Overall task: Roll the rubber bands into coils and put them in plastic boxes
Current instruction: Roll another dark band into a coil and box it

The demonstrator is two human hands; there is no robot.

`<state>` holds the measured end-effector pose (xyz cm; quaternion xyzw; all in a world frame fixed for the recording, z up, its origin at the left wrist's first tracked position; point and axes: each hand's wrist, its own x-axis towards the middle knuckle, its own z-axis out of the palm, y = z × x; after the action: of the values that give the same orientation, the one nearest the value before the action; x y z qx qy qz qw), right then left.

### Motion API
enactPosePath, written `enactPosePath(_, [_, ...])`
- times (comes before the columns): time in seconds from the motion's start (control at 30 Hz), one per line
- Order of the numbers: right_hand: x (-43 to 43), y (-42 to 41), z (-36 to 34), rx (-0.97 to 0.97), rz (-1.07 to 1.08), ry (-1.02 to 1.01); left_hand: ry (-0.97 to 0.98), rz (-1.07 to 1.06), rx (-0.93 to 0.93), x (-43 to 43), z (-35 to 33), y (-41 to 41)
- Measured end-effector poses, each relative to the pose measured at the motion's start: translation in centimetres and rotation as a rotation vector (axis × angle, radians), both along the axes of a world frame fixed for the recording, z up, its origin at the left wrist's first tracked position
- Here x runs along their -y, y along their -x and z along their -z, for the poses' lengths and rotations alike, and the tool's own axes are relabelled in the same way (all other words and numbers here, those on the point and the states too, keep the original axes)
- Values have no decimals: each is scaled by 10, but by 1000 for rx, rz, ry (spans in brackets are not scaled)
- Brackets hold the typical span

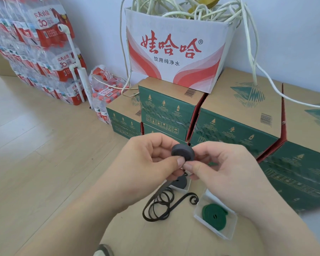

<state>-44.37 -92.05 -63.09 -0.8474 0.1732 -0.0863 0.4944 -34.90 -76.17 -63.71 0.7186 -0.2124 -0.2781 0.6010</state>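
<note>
From the head camera, looking down. Up in the air, between both hands: a black coil (pixel 182 151), wound tight like a little wheel. Pinched by the left hand (pixel 146 163), thumb on the near face, fingers curled round the back. Pinched too by the right hand (pixel 224 169), thumb tip pressed near the bottom edge, other fingers bent behind. Both thumbs nearly touching.

Down below, a loose black band (pixel 162 202) lying in floppy loops, with a small curl at one end. Likely the tail of the same band, not yet rolled up, but hard to tell with the join hidden by the hands.

Probably light and soft, bendy like a noodle, and a bit grippy. Ready to spring open if let go. Best to squeeze the flat faces and keep one thumb on the loose end.

Under the hands, a clear plastic box (pixel 178 189) with another black roll (pixel 180 182) inside. To the right, a second plastic box (pixel 227 231), with a green coil (pixel 213 215) lying flat in it.

Thin box walls, open tops, easy to knock. Plenty of open wooden floor (pixel 44 163) on the left. Tighter on the right and ahead: green cardboard boxes (pixel 235 126) close by, and a white carton (pixel 174 52) full of pale cords (pixel 251 52) on top. Packs of water bottles (pixel 35 43) far off by the wall.
</note>
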Motion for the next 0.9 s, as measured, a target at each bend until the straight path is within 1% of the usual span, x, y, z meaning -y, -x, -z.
enactPosePath(0.07, [0,0,3,6,-14,134,-90,41,151,-1,3,-2])
enactPosePath(0.1, [0,1,5,6,-23,198,-163,47,272,-1,6,-3])
enactPosePath(0.17, [-1,1,9,-19,-47,298,-313,36,576,-2,13,-4])
enactPosePath(0.2, [-2,1,10,-34,-63,340,-355,62,714,-2,14,-4])
enactPosePath(0.23, [-3,1,10,-47,-75,372,-373,107,807,-1,15,-2])
enactPosePath(0.27, [-3,1,11,-56,-78,382,-380,145,846,1,15,0])
enactPosePath(0.3, [-2,1,10,-72,-68,366,-378,161,831,1,14,1])
enactPosePath(0.43, [-3,1,4,-153,-50,190,-348,94,571,0,13,2])
enactPosePath(0.57, [-4,2,-4,-111,-13,34,-271,39,313,0,10,2])
enactPosePath(0.7, [-1,4,-9,-120,-9,-12,-187,50,143,-2,2,0])
enactPosePath(0.8, [-1,6,-12,-77,-1,-45,-116,25,71,-3,-1,-2])
enactPosePath(0.9, [0,7,-16,-64,-29,-18,-63,18,2,0,1,-1])
